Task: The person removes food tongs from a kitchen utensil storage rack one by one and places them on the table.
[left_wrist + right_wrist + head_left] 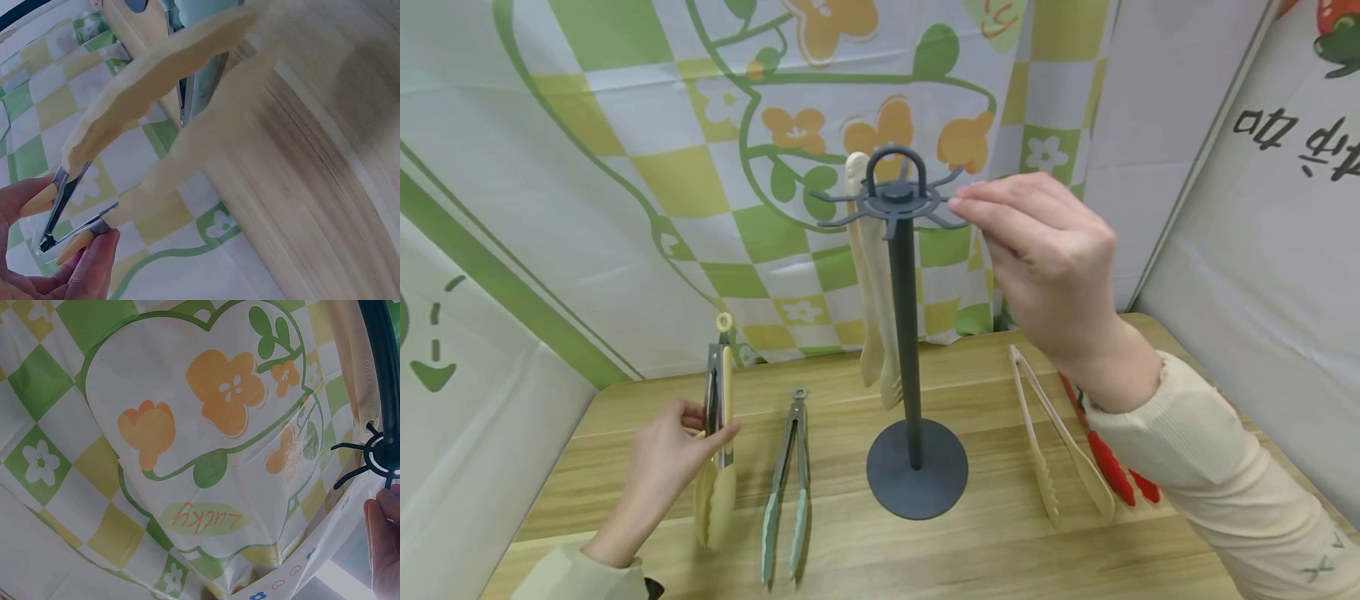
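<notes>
My left hand [662,454] grips a pair of yellow-tipped metal tongs [720,500] upright at the left of the table. In the left wrist view, the thumb and fingers are on the yellow grips of the tongs [119,112], whose arms stand apart. At the top of a dark hook stand [910,333], the fingertips of my right hand [1048,250] pinch the end of one hook. In the right wrist view, the fingers meet the hook stand [369,464] at the right edge. Cream tongs [871,283] hang from a hook at the back.
Mint-tipped tongs [801,533] lie between the left hand and the stand's round base [917,492]. To the right lie beige tongs [1082,467] and red tongs [1112,471], the latter partly behind the right sleeve. A patterned cloth [647,167] hangs behind the wooden table [1000,558].
</notes>
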Demonstrator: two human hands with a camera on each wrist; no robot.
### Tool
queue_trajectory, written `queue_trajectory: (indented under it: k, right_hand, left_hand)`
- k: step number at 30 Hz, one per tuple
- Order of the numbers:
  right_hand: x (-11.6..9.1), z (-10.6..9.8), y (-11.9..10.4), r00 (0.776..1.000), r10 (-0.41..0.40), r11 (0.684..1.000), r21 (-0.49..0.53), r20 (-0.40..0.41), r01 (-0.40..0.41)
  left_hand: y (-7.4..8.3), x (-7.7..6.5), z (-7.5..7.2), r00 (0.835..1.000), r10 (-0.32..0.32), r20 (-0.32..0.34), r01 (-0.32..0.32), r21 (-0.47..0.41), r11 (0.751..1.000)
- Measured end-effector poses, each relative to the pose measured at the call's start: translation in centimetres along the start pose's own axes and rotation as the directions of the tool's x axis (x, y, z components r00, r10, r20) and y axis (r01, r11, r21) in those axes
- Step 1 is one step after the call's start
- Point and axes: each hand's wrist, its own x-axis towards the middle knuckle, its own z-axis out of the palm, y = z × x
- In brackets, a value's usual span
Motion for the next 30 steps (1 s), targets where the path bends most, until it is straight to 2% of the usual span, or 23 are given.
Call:
queue_trajectory:
  k: [13, 23, 30]
  right_hand:
    - [0.0, -0.1, 0.0, 1.0, -0.005, 1.0, -0.007, 0.008, 0.005]
    - [0.0, -0.1, 0.0, 1.0, -0.008, 1.0, -0.007, 0.01, 0.008]
    - [0.0, -0.2, 0.0, 1.0, -0.01, 1.0, -0.003, 0.01, 0.01]
  left_hand:
    - [-1.1, 0.5, 0.7, 0.992, -0.028, 0.126, 0.021, 0.054, 0.998]
    - [-1.9, 0.7, 1.7, 0.988, -0.029, 0.148, 0.017, 0.083, 0.996]
    - [-2.2, 1.1, 2.2, 0.979, -0.034, 0.199, 0.017, 0.088, 0.996]
